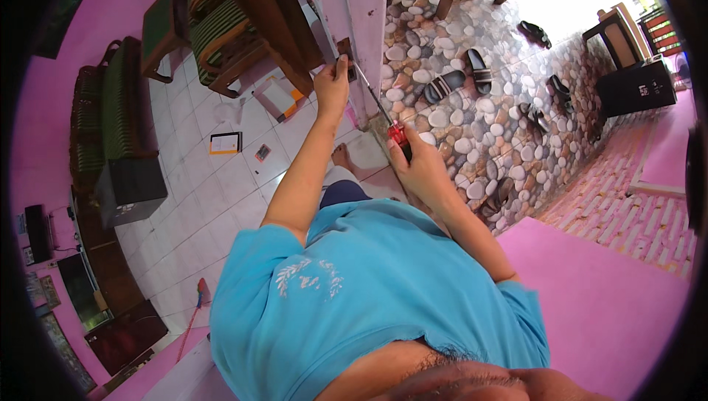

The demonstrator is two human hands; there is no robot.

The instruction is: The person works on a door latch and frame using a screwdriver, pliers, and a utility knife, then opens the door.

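My right hand [422, 168] is wrapped round the red and black handle of a screwdriver [398, 135]. Its long thin metal shaft slants up and left toward the edge of a pink door frame [366, 10]. My left hand [331, 92] is raised at that same edge, thumb and fingers pressed together beside a small dark metal plate [344, 47] set in the frame. Whatever the left fingers pinch is too small to make out. The screwdriver's tip lies near the plate; I cannot tell whether it touches a screw.
A dark wooden door [276, 17] stands open at my left. An opened package [279, 98], a black-and-orange box [226, 143] and a small packet [262, 153] lie on white tiles. Sandals [444, 87] are scattered over the pebble-patterned floor, with a black box [636, 92] far right.
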